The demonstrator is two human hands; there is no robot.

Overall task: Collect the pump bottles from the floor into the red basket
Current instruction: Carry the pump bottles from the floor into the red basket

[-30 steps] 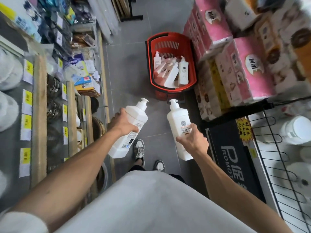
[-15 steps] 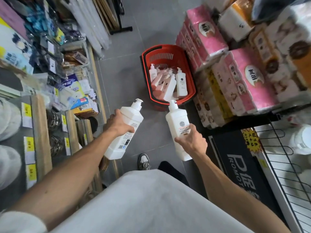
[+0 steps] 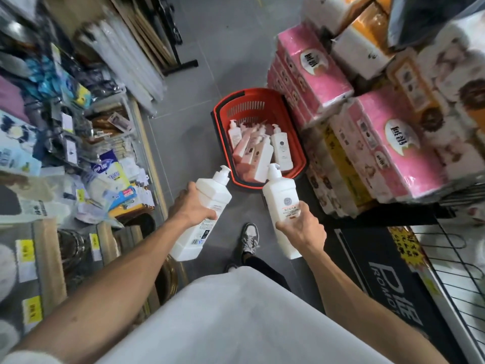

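Both held bottles have drifted closer to the red basket (image 3: pixel 246 111) than half a second ago, and the right one's pump head now overlaps the near rim in the view. Left-hand grip (image 3: pixel 193 208) is wrapped round the middle of a chunky, square-shouldered white plastic pump bottle (image 3: pixel 212 190), which is tilted with its nozzle aimed up toward the basket. Right-hand grip (image 3: pixel 301 229) is curled round the lower half of a second white bottle (image 3: pixel 279 195), smooth and glossy, with a round grey logo and orange print.

The basket is slotted hard plastic, oval-ish, sitting on the grey tiled floor (image 3: pixel 189 122) just beside stacked pink shrink-wrapped tissue packs (image 3: pixel 315 72). Inside it, several white and pinkish pump bottles (image 3: pixel 282 148) lean in a jumble. One grey-and-white sneaker (image 3: pixel 249 239) shows between the arms.
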